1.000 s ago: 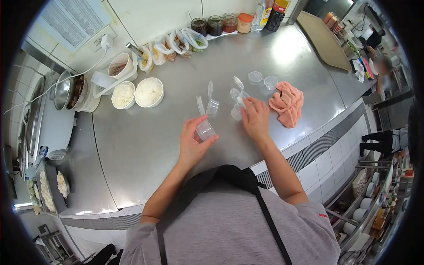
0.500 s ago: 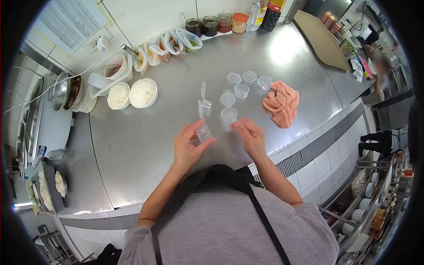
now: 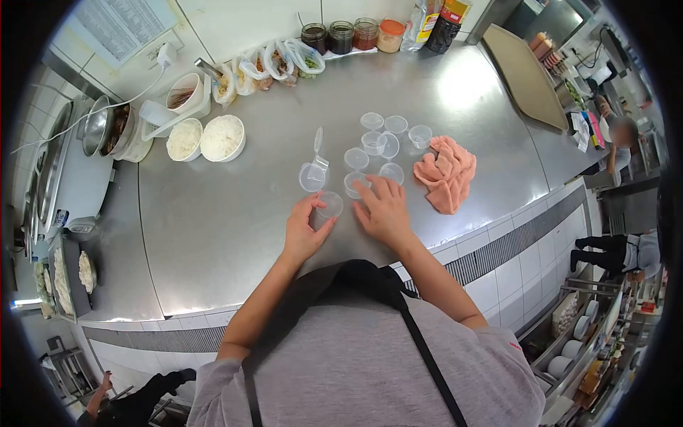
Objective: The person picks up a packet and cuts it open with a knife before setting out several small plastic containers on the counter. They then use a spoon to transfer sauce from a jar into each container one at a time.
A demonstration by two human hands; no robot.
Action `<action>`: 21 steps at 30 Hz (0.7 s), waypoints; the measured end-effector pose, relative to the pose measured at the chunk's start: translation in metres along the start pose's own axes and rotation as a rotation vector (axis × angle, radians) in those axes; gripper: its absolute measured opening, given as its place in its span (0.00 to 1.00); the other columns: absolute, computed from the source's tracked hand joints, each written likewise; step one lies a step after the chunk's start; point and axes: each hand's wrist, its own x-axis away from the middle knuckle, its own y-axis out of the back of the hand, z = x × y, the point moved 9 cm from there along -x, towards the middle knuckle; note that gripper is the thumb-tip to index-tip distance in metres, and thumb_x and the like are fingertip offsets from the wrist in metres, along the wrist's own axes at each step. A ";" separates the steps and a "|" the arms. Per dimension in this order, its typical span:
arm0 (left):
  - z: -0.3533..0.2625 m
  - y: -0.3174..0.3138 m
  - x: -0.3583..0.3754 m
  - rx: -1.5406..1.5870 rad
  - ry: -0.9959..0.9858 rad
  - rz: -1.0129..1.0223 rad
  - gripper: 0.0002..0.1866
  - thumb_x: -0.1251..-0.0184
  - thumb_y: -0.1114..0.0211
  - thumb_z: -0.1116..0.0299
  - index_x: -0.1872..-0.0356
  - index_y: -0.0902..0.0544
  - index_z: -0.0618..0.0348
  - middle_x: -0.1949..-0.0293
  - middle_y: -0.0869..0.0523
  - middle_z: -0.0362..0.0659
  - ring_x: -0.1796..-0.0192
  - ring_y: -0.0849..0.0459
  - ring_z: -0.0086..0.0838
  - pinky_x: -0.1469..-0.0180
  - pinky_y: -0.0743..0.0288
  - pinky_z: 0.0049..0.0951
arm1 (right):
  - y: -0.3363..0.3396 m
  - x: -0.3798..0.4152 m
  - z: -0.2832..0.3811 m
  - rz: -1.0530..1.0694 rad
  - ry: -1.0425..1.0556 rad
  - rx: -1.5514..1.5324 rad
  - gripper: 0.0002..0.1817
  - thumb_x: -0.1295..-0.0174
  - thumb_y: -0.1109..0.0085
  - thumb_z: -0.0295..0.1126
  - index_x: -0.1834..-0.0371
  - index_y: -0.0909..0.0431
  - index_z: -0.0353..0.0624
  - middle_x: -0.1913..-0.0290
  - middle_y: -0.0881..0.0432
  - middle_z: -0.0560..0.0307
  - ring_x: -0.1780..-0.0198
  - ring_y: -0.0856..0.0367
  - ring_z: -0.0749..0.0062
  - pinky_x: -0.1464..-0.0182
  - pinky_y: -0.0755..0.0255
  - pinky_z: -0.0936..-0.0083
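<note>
Gripping clear plastic portion cup point(image 3: 329, 206) at its 1 o'clock: left hand point(image 3: 306, 231). Right hand point(image 3: 384, 212) has fingers at second cup point(image 3: 354, 186), its 10 o'clock; can't tell if gripped. Pink cloth point(image 3: 446, 175) at its 2 o'clock.

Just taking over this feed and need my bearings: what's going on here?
A person at a steel counter is handling small clear plastic cups. The left hand has one cup between thumb and fingers; the right hand is at another cup. More clear cups and lids lie just beyond, beside a crumpled pink cloth. Two bowls of rice stand off to the left.
</note>
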 end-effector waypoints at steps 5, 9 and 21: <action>-0.008 -0.020 0.003 -0.262 -0.093 0.047 0.18 0.51 0.30 0.64 0.60 0.24 0.56 0.45 0.25 0.49 0.42 0.30 0.45 0.36 0.44 0.45 | -0.011 0.006 -0.008 0.084 0.020 -0.001 0.17 0.50 0.40 0.35 0.55 0.24 0.48 0.49 0.29 0.51 0.49 0.31 0.56 0.50 0.39 0.60; -0.011 -0.025 0.005 -0.291 -0.041 0.048 0.18 0.51 0.31 0.63 0.59 0.24 0.55 0.45 0.25 0.49 0.40 0.32 0.45 0.35 0.48 0.46 | -0.019 0.017 -0.007 0.241 0.045 -0.111 0.17 0.50 0.40 0.34 0.55 0.23 0.48 0.48 0.29 0.50 0.49 0.30 0.56 0.50 0.38 0.60; -0.024 0.019 0.052 -0.387 0.001 -0.095 0.30 0.59 0.26 0.58 0.53 0.29 0.55 0.43 0.30 0.52 0.41 0.33 0.46 0.35 0.51 0.53 | 0.083 -0.015 -0.094 -0.113 0.070 0.336 0.18 0.52 0.42 0.29 0.54 0.24 0.47 0.54 0.25 0.51 0.51 0.27 0.55 0.53 0.31 0.64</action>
